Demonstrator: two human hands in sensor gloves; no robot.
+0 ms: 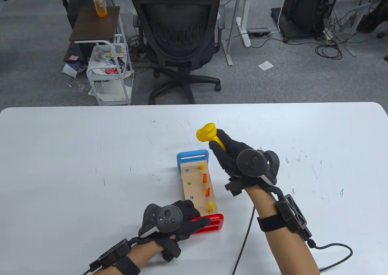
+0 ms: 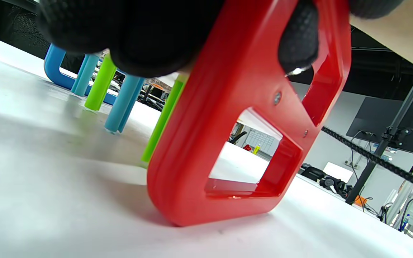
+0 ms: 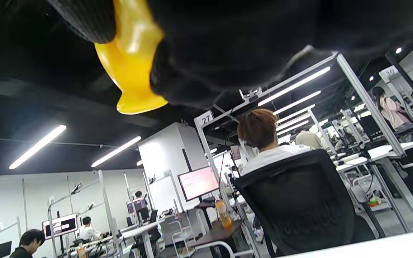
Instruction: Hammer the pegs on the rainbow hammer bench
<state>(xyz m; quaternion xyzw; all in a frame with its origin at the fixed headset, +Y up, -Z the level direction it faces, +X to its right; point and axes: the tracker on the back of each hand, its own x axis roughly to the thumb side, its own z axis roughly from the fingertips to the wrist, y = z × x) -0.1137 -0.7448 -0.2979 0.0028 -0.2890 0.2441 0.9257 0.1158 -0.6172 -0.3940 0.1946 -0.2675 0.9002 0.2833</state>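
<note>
The hammer bench (image 1: 198, 187) is a wooden board between a blue end (image 1: 192, 157) and a red end (image 1: 212, 223), lying mid-table. Yellow and orange pegs (image 1: 205, 178) stand up along its right row; the blue and green pegs (image 1: 189, 183) of the left row sit flush and stick out underneath (image 2: 100, 84). My left hand (image 1: 185, 219) grips the red end (image 2: 228, 118) from the near side. My right hand (image 1: 230, 156) grips the yellow hammer (image 1: 209, 134) by its handle, head raised above and beyond the bench's blue end; it also shows in the right wrist view (image 3: 131, 64).
The white table (image 1: 75, 153) has scuff marks. A black cable (image 1: 245, 238) runs from my right wrist off the near edge. Beyond the far edge stand an office chair (image 1: 178, 41) and a small cart (image 1: 109, 72).
</note>
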